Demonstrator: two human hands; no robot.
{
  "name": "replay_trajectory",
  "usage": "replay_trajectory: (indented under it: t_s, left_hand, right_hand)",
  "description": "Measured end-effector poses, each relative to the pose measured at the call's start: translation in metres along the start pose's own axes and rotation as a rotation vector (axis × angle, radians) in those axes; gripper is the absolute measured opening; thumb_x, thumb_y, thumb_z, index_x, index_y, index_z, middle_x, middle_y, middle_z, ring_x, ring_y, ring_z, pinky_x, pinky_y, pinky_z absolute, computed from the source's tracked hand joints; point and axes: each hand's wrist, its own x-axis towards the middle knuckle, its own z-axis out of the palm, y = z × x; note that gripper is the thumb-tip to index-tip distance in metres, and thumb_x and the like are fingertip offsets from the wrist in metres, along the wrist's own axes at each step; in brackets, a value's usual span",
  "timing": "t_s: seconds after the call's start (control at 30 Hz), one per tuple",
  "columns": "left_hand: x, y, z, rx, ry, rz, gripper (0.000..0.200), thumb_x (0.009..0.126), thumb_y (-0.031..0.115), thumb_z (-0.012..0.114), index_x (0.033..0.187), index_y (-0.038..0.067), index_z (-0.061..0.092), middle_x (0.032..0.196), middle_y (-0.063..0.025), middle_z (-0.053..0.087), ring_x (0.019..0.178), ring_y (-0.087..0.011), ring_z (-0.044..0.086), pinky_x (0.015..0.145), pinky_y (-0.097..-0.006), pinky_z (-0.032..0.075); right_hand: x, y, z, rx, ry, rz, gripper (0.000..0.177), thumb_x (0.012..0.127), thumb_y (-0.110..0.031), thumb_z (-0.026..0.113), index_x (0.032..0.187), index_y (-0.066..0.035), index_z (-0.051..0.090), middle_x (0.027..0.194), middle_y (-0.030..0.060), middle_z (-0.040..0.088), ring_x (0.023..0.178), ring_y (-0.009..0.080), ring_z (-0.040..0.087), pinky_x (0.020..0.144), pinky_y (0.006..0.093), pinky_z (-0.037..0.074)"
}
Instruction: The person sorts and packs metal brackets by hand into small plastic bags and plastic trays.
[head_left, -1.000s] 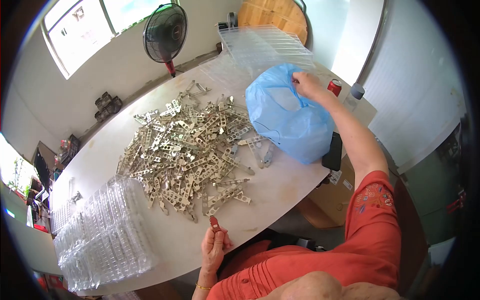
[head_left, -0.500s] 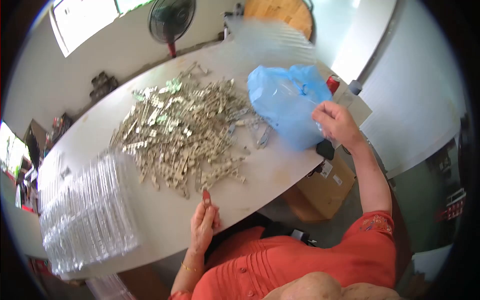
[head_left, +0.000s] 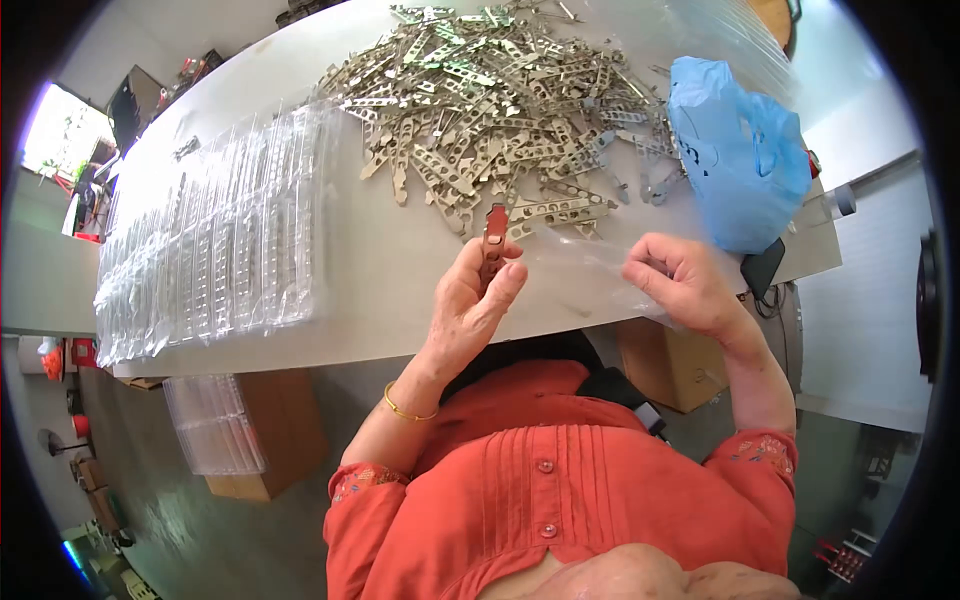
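My left hand point(head_left: 468, 300) pinches a flat metal strip with holes point(head_left: 494, 238), which stands upright between thumb and fingers and reflects red. To its right, my right hand point(head_left: 685, 282) is closed on a thin clear plastic bag point(head_left: 590, 275) that stretches toward the left hand. The bag's far edge is hard to make out. Just beyond both hands lies a big heap of similar perforated metal strips point(head_left: 500, 120) on the pale table point(head_left: 365, 300). A blue plastic bag point(head_left: 735, 150) stands upright behind my right hand.
Rows of clear plastic packs point(head_left: 215, 235) lie on the table at the left. A dark flat object point(head_left: 763, 268) sits at the table edge on the right. Cardboard boxes point(head_left: 285, 430) stand below the table, one with clear plastic packs point(head_left: 215, 425) against it.
My right hand has come from beside the blue bag down toward my left hand, with the clear bag now stretched between them. The left hand still holds the metal strip. The view has tilted down.
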Motion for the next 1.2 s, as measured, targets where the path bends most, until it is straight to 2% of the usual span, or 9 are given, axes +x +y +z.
replay_trajectory:
  t_s: [0.03,0.17,0.23,0.37,0.43,0.57,0.9,1.13,1.2]
  left_hand:
    - [0.002,-0.004,-0.001,0.042,0.012,0.040,0.024,0.101,0.022,0.063,0.112,0.001,0.057,0.079,0.0043,0.051,0.067,-0.0042,0.047,0.062,-0.0203,0.044]
    - [0.006,-0.010,-0.005,0.166,-0.034,-0.003,0.020,0.101,0.020,0.063,0.109,0.002,0.059,0.077,0.0044,0.051,0.066,-0.0037,0.046,0.060,-0.0204,0.043]
    - [0.007,-0.018,-0.009,0.249,0.011,-0.020,0.015,0.101,0.018,0.063,0.105,0.003,0.059,0.076,0.0043,0.051,0.064,-0.0036,0.046,0.058,-0.0208,0.042]
    - [0.007,-0.015,-0.014,0.159,0.069,-0.077,0.012,0.102,0.015,0.060,0.104,0.003,0.059,0.075,0.0040,0.051,0.062,-0.0043,0.046,0.057,-0.0209,0.041]
    - [0.007,-0.016,-0.014,0.137,0.080,-0.067,0.012,0.102,0.015,0.059,0.104,0.003,0.059,0.075,0.0039,0.051,0.062,-0.0043,0.046,0.057,-0.0207,0.041]
    - [0.007,-0.018,-0.009,0.101,0.078,-0.053,0.012,0.104,0.014,0.056,0.105,0.003,0.059,0.078,0.0033,0.052,0.061,-0.0044,0.045,0.057,-0.0205,0.041]
    - [0.008,-0.006,-0.009,0.023,0.073,-0.091,0.017,0.106,0.017,0.052,0.107,0.002,0.061,0.089,-0.0002,0.058,0.059,-0.0043,0.044,0.056,-0.0209,0.043]
    - [0.005,-0.006,-0.006,-0.006,0.000,-0.165,0.017,0.106,0.016,0.053,0.102,0.002,0.061,0.088,-0.0011,0.059,0.057,-0.0045,0.044,0.054,-0.0214,0.042]
    - [0.007,-0.009,-0.008,-0.027,0.085,-0.122,0.017,0.105,0.016,0.053,0.100,0.001,0.060,0.088,-0.0017,0.059,0.057,-0.0046,0.044,0.054,-0.0219,0.042]
  right_hand:
    - [0.003,0.001,0.004,0.014,-0.034,-0.015,0.016,0.097,-0.017,0.064,0.090,-0.002,0.063,0.067,-0.0086,0.049,0.061,0.0005,0.041,0.052,0.0230,0.033]
    - [0.009,-0.003,0.012,0.051,-0.085,0.030,0.017,0.098,-0.018,0.064,0.090,-0.002,0.063,0.066,-0.0085,0.049,0.060,0.0005,0.041,0.051,0.0231,0.032]
    - [0.013,0.005,0.011,0.072,-0.089,-0.067,0.019,0.099,-0.021,0.064,0.093,-0.004,0.062,0.067,-0.0074,0.052,0.059,0.0003,0.042,0.050,0.0219,0.033]
    - [0.016,0.009,0.001,0.242,-0.059,0.092,0.020,0.100,-0.025,0.064,0.097,-0.005,0.061,0.067,-0.0072,0.052,0.057,0.0005,0.043,0.049,0.0204,0.033]
    - [0.020,0.025,0.002,0.269,0.090,-0.053,0.020,0.101,-0.026,0.063,0.099,-0.007,0.060,0.065,-0.0081,0.049,0.055,0.0007,0.043,0.048,0.0196,0.034]
    - [0.021,0.032,0.000,0.327,0.183,-0.098,0.017,0.101,-0.024,0.062,0.097,-0.007,0.060,0.065,-0.0088,0.048,0.054,0.0009,0.043,0.048,0.0198,0.034]
    - [0.015,0.040,-0.002,0.297,0.178,-0.117,0.017,0.101,-0.024,0.064,0.096,-0.008,0.061,0.066,-0.0087,0.049,0.055,-0.0001,0.044,0.049,0.0188,0.035]
    - [0.015,0.033,0.003,0.314,0.129,-0.128,0.016,0.099,-0.021,0.066,0.100,-0.006,0.061,0.071,-0.0067,0.053,0.058,0.0010,0.048,0.051,0.0197,0.037]
    - [0.016,0.035,0.004,0.330,0.155,-0.153,0.015,0.099,-0.019,0.066,0.101,-0.005,0.061,0.074,-0.0055,0.055,0.061,0.0021,0.050,0.053,0.0204,0.040]
